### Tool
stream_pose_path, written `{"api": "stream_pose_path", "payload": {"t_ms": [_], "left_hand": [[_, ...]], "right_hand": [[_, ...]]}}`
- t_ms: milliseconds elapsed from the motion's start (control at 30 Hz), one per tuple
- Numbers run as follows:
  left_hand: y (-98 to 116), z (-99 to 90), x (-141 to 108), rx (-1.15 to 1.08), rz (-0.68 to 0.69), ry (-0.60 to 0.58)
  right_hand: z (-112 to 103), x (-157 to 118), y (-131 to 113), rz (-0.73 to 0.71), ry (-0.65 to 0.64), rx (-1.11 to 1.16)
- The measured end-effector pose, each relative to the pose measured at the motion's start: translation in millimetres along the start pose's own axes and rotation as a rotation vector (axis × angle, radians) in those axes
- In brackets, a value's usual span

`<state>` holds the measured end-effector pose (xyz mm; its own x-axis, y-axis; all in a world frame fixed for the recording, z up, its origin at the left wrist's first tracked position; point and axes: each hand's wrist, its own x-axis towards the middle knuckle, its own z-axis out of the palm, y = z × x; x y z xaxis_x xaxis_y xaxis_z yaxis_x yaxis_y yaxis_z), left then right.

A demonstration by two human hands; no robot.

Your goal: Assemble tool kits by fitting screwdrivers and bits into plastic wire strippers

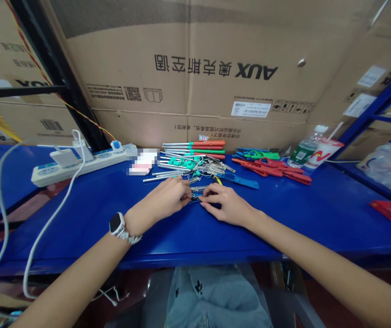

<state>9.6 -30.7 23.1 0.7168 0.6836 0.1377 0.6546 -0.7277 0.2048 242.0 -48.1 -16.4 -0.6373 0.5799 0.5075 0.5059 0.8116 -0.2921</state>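
My left hand (170, 200), with a watch on its wrist, is closed in a pinch above the blue table. Facing it, my right hand (228, 204) has thumb and fingers drawn together on the same spot. Between the fingertips is a small blue and dark part with thin wires (194, 197), largely hidden by the fingers. Just beyond lie small clear and metal pieces (216, 167) in a loose pile. Behind them are several long lighters with metal tubes and orange or green handles (209, 144). A blue handle shell (245, 181) lies right of the pile.
Red handle shells (272, 171) and a green one (262, 155) lie to the right, near a bottle (301, 152) and a paper cup (323, 152). At left is a power strip (96, 160) with white cables. A large cardboard box (195, 100) stands behind the table (305, 218).
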Motion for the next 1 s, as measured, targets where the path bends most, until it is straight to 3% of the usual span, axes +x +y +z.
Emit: {"api": "stream_pose_path", "payload": {"t_ms": [200,333,467,600,833,1000], "left_hand": [[28,15.2,-16,0.094,-0.16,0.108],[28,21.7,-13,-0.021,-0.276,0.138],[27,22.4,-13,-0.043,-0.363,0.205],[27,23.8,-13,0.009,-0.363,0.204],[23,25.5,-10,-0.111,-0.384,0.218],[14,7.6,-3,-0.084,-0.315,0.195]], "right_hand": [[1,6,1,0.199,-0.001,0.191],[1,11,1,0.334,-0.011,0.282],[-1,14,-1,0.368,-0.029,0.328],[-2,14,-1,0.353,-0.024,0.348],[-1,18,1,0.365,-0.045,0.336],[-2,15,3,0.341,-0.028,0.379]]}}
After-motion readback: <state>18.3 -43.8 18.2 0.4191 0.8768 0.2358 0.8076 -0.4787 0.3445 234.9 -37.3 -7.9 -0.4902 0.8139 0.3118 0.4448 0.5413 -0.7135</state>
